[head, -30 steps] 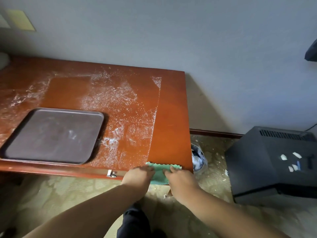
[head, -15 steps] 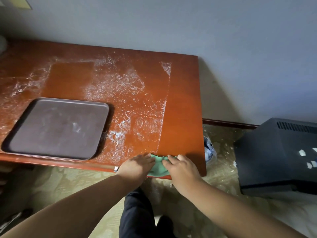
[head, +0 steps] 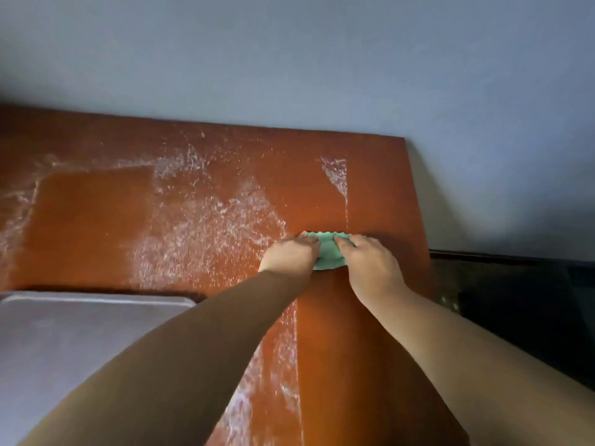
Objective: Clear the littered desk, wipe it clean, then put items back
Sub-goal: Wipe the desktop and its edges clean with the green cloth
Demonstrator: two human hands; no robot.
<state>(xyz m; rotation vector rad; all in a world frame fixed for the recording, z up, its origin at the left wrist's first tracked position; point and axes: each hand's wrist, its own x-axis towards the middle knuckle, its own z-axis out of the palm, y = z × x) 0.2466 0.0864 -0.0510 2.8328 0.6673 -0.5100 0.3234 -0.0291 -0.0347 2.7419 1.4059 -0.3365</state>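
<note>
Pale blue-grey wall (head: 322, 59) meets a dark skirting board (head: 483, 254) at right.

Both arms are stretched forward from the lower edge of the view and are close to each other at the wrists. The left hand (head: 291, 254) and the right hand (head: 370, 259) lie palm down, side by side, with a small gap between them. Their fingers point forward, slightly bent, and press on a green cloth (head: 328, 255). Both wrists are nearly straight.

Single head-worn view, facing forward and down — close over the desk (head: 370, 188); wall (head: 322, 59) beyond
</note>
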